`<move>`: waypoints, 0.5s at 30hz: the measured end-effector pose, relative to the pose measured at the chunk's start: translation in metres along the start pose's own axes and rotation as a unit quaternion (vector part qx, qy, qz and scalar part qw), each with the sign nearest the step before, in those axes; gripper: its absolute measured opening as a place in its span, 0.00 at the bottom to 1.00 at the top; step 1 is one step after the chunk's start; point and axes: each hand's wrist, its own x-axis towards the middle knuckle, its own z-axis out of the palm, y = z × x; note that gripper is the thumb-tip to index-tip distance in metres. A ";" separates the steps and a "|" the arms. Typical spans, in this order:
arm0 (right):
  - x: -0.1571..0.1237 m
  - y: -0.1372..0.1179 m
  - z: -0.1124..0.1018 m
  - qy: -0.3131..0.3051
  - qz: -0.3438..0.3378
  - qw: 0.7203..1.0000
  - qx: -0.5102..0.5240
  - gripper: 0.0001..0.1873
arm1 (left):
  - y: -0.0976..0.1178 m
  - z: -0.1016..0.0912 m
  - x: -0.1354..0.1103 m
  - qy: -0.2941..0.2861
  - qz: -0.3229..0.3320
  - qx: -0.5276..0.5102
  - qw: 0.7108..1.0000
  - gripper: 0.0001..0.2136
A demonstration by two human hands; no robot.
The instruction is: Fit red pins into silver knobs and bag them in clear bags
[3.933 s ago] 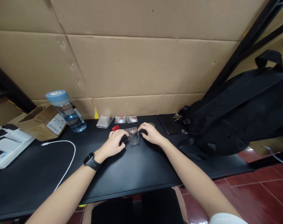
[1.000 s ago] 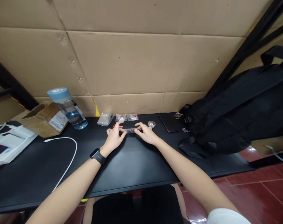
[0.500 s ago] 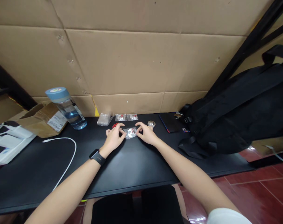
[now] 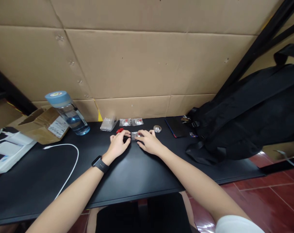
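Note:
A small clear plastic packet (image 4: 134, 136) lies on the black tabletop between my hands, mostly covered; a silvery round piece shows in it faintly. My left hand (image 4: 119, 142), with a dark watch on its wrist, rests at the packet's left edge, fingers curved and thumb apart. Over the packet's right part lies my right hand (image 4: 149, 141), its fingers spread and touching the plastic. Just behind my left hand is a small red bundle (image 4: 120, 130). Farther back, two similar packets, one on the left (image 4: 125, 122) and one on the right (image 4: 137, 121), hold silvery discs with red bits.
A stack of clear bags (image 4: 108, 124) sits behind on the left, a roll of tape (image 4: 157, 128) on the right. Left stand a water bottle (image 4: 75, 118) and a cardboard box (image 4: 41, 127), with a white cable (image 4: 76, 158). A black backpack (image 4: 253, 113) fills the right.
My right hand has shifted left and flattened over the packet, which it now largely covers. My left hand has barely moved.

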 end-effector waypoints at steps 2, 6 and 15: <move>0.001 0.005 0.003 0.010 0.019 1.000 -0.021 0.15 | -0.001 0.002 0.000 0.005 0.005 0.006 1.000 0.12; 0.003 0.015 0.005 0.022 0.057 0.997 -0.048 0.16 | -0.004 0.004 -0.001 0.001 0.015 0.014 1.000 0.13; 0.004 0.027 0.007 0.030 0.117 0.989 -0.085 0.17 | -0.003 -0.001 -0.004 -0.001 0.027 0.009 1.000 0.12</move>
